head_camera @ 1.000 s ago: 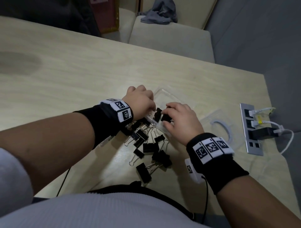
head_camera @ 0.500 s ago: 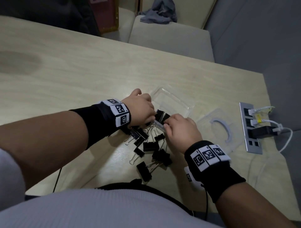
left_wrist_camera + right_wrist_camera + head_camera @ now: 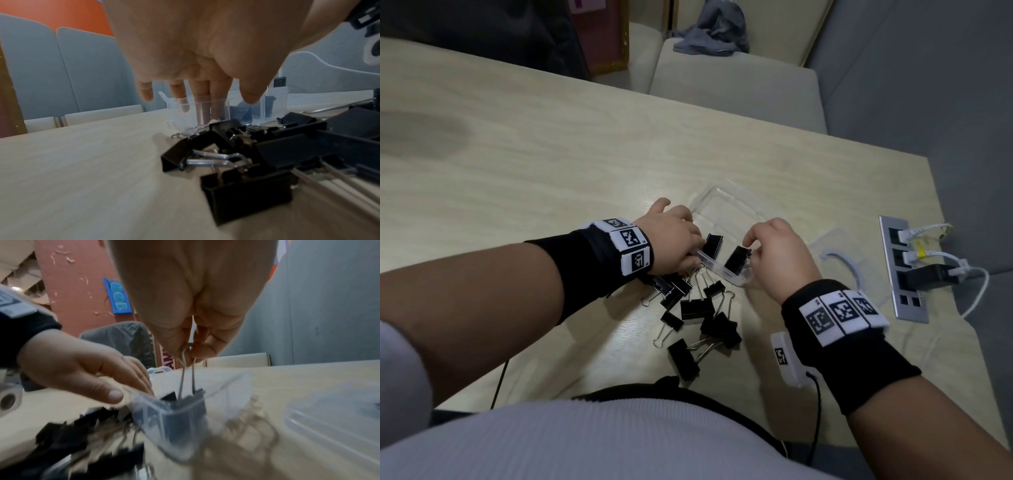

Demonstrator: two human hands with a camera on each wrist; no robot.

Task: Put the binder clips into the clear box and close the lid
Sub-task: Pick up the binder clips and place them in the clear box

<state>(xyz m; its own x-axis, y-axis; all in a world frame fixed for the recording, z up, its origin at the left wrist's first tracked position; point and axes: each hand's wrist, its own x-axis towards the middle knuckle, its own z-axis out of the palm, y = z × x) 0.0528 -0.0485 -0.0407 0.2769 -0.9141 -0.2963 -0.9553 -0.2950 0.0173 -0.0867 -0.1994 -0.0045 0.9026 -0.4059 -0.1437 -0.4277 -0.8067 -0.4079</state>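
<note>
The clear box (image 3: 726,212) lies open on the table, with one black binder clip (image 3: 713,245) inside. My left hand (image 3: 695,253) pinches the box's near wall (image 3: 179,112), fingers inside and thumb outside. My right hand (image 3: 751,253) pinches the wire handles of another binder clip (image 3: 736,260), which hangs down into the box's near right corner (image 3: 185,426). In the right wrist view the hand (image 3: 189,352) holds this clip (image 3: 191,405) upright. Several loose clips (image 3: 698,310) are piled on the table just in front of the box. The clear lid (image 3: 839,270) lies to the box's right.
A metal socket strip (image 3: 902,270) with white cables and a black plug is set into the table near its right edge. A beige seat (image 3: 736,82) stands beyond the far edge. A black cable (image 3: 816,411) trails from my right wrist.
Half a second ago my right hand was low at the pile. It has since risen and moved right with a clip pinched by its handles, over the box. My left hand stays at the box's edge.
</note>
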